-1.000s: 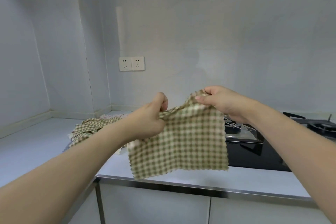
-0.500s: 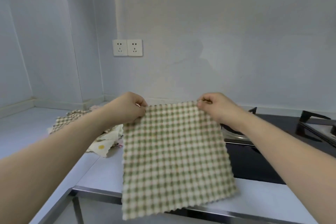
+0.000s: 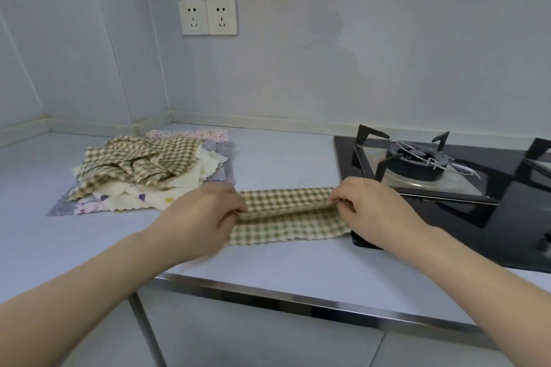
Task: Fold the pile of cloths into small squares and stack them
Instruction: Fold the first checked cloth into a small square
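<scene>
Beside the gas hob (image 3: pixel 441 176), at its left edge: one green-checked cloth (image 3: pixel 286 217), lying on the tabletop (image 3: pixel 283 155) in mid-fold, its upper layer drawn toward the near scalloped hem and its right corner reaching the hob's black glass. Left hand (image 3: pixel 205 211): fingers curled, pinching the folded edge at the end farther from the hob. Right hand (image 3: pixel 369 205): pinching the same edge at the end touching the hob. Left of the hob, well apart from it and toward the wall corner: pile of cloths (image 3: pixel 143 173), unfolded, checked pieces rumpled on top of cream, spotted and grey ones. On the wall, above and left of the hob: double socket (image 3: pixel 207 17). No finished stack in view, so the task is judged early. Risks: the two pinched corners may land unevenly on the hem, giving a skewed rectangle rather than a square; the corner on the hob could drag across the glass or catch the pan support (image 3: pixel 369 149) if pulled rightward.
</scene>
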The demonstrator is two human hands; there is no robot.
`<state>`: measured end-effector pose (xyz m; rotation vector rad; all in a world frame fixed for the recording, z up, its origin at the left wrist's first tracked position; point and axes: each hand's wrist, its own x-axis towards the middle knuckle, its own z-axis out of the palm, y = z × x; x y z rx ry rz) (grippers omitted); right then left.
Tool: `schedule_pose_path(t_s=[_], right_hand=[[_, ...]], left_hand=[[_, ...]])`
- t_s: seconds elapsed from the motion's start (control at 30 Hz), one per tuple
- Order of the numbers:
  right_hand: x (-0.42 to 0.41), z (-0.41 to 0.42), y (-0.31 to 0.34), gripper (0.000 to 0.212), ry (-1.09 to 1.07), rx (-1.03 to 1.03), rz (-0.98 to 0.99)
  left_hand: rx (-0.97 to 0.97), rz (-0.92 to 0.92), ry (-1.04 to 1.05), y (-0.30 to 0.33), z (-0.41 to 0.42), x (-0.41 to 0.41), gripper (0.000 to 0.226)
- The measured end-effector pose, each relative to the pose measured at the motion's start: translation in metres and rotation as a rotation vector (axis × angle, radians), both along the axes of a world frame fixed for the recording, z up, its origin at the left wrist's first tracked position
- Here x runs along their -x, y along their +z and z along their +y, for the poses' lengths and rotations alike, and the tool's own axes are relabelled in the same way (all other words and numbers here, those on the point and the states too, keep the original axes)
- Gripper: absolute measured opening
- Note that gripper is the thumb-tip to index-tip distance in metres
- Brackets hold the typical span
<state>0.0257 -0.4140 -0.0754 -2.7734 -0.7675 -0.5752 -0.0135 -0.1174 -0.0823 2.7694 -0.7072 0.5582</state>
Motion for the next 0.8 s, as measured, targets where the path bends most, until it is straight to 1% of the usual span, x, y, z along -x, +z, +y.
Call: schedule_pose_path(t_s=[0.07, 0.2, 0.27, 0.33, 0.37, 0.43, 0.5, 0.57, 0.6, 0.63, 0.7, 0.8], right_hand=[[0.009, -0.005, -0.016, 0.028, 0.046, 0.078, 0.009], [0.017, -0.006, -0.025, 0.028, 0.055, 0.091, 0.002], [0.022, -0.006, -0.025, 0.03, 0.052, 0.09, 0.027], [0.028, -0.006, -0.025, 0.037, 0.045, 0.091, 0.076], [0.031, -0.007, -0.024, 0.041, 0.039, 0.092, 0.106], [0.034, -0.007, -0.023, 0.047, 0.027, 0.079, 0.162], [0.035, -0.006, -0.02, 0.049, 0.011, 0.068, 0.192], [0.036, -0.005, -0.018, 0.048, 0.003, 0.077, 0.204], [0.036, -0.004, -0.018, 0.045, 0.001, 0.086, 0.201], [0.035, -0.003, -0.018, 0.04, -0.003, 0.095, 0.194], [0.033, -0.001, -0.017, 0.027, -0.026, 0.066, 0.193], [0.026, 0.0, -0.01, 0.02, -0.078, -0.07, 0.235]], left_hand=[[-0.022, 0.026, -0.02, -0.012, 0.0, 0.009, 0.03], [-0.054, 0.023, -0.048, -0.011, 0.001, 0.017, 0.025], [-0.117, 0.001, -0.065, -0.009, 0.002, 0.02, 0.029], [-0.186, -0.044, -0.067, -0.011, 0.002, 0.02, 0.035], [-0.204, -0.06, -0.061, -0.012, 0.001, 0.02, 0.035], [-0.151, -0.024, -0.024, -0.013, 0.0, 0.018, 0.026], [0.042, 0.097, 0.054, -0.007, -0.002, 0.017, 0.018], [0.242, 0.22, 0.114, 0.0, -0.003, 0.018, 0.015], [0.294, 0.246, 0.125, 0.002, -0.002, 0.017, 0.016], [0.314, 0.254, 0.125, 0.004, -0.001, 0.017, 0.017], [0.273, 0.236, 0.098, 0.005, 0.002, 0.019, 0.018], [0.176, 0.201, 0.063, 0.005, 0.007, 0.022, 0.019]])
